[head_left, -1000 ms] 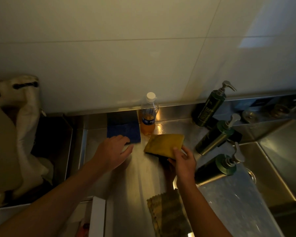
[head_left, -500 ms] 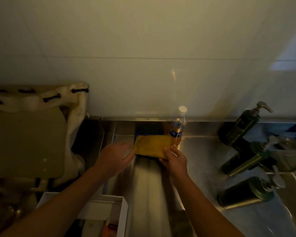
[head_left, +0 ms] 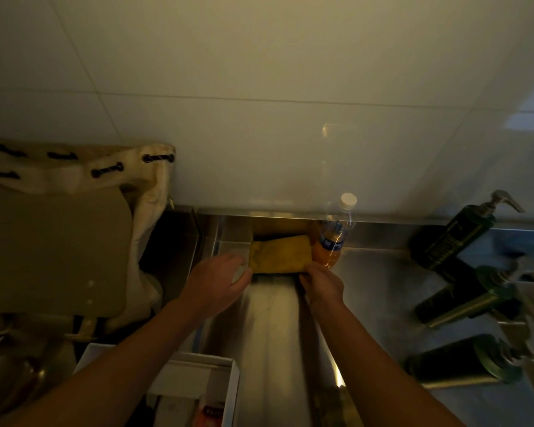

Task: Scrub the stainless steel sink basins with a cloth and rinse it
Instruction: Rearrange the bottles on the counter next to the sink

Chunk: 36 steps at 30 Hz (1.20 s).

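At the far left a pale drawstring bag (head_left: 74, 167) slumped against the wall, with a white box (head_left: 198, 380) below it. The left hand (head_left: 219, 278) lay at the left edge of the yellow cloth (head_left: 279, 254), but I could not tell whether its fingers gripped it. The cloth sat folded at the back of the steel worktop (head_left: 383, 288), just beside an orange drink bottle (head_left: 333, 241). The right hand (head_left: 321, 283) pinched the cloth's near right corner. Three dark pump bottles (head_left: 453, 235) stood further right. To my eye the job had barely begun. The cloth was only being handled, with scrubbing and rinsing all left to do.
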Each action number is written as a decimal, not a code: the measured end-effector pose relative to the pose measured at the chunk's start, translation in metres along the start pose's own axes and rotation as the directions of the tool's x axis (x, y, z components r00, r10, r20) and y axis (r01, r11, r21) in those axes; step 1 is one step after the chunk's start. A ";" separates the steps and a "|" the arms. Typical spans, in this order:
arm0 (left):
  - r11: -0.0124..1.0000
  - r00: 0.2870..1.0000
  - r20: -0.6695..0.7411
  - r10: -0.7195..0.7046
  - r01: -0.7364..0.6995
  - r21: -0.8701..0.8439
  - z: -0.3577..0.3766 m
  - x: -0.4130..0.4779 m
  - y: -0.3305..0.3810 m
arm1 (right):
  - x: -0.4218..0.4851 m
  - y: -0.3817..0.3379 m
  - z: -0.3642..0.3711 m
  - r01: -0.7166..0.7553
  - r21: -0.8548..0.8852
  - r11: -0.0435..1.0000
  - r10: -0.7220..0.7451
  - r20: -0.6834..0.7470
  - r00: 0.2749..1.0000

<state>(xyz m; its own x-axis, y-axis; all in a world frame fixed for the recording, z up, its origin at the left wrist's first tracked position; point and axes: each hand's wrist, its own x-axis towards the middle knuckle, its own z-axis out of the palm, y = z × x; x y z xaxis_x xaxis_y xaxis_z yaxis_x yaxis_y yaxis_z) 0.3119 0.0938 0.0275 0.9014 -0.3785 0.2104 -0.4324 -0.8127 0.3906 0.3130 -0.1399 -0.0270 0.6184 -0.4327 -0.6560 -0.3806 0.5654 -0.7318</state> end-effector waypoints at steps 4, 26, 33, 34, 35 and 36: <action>1.000 1.000 -0.004 0.021 -0.021 0.014 0.000 0.001 0.009 | -0.010 -0.003 -0.013 0.277 -0.326 0.904 -0.266 0.078 0.961; 1.000 1.000 0.024 0.006 -0.005 -0.007 0.056 -0.093 0.233 | -0.126 -0.008 -0.266 0.513 -0.553 0.656 -0.365 0.363 0.858; 0.996 0.999 0.022 0.046 -0.047 0.075 0.072 -0.115 0.295 | -0.123 -0.030 -0.327 0.456 -0.592 0.665 -0.421 0.207 0.883; 0.996 0.998 0.011 0.056 -0.056 0.069 0.073 -0.115 0.298 | -0.123 -0.035 -0.328 0.468 -0.597 0.651 -0.432 0.216 0.876; 0.996 0.998 -0.001 0.062 -0.062 0.067 0.073 -0.114 0.300 | -0.123 -0.040 -0.327 0.482 -0.600 0.639 -0.439 0.230 0.868; 0.996 0.998 -0.005 0.064 -0.064 0.065 0.072 -0.113 0.301 | -0.121 -0.045 -0.324 0.489 -0.606 0.628 -0.442 0.239 0.864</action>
<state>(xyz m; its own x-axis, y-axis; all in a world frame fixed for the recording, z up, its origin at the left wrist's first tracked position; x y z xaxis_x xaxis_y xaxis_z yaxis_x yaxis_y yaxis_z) 0.0814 -0.1396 0.0564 0.8716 -0.4277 0.2396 -0.4866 -0.8141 0.3170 0.0324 -0.3404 0.0251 0.8674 -0.4559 -0.1993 -0.3531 -0.2816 -0.8922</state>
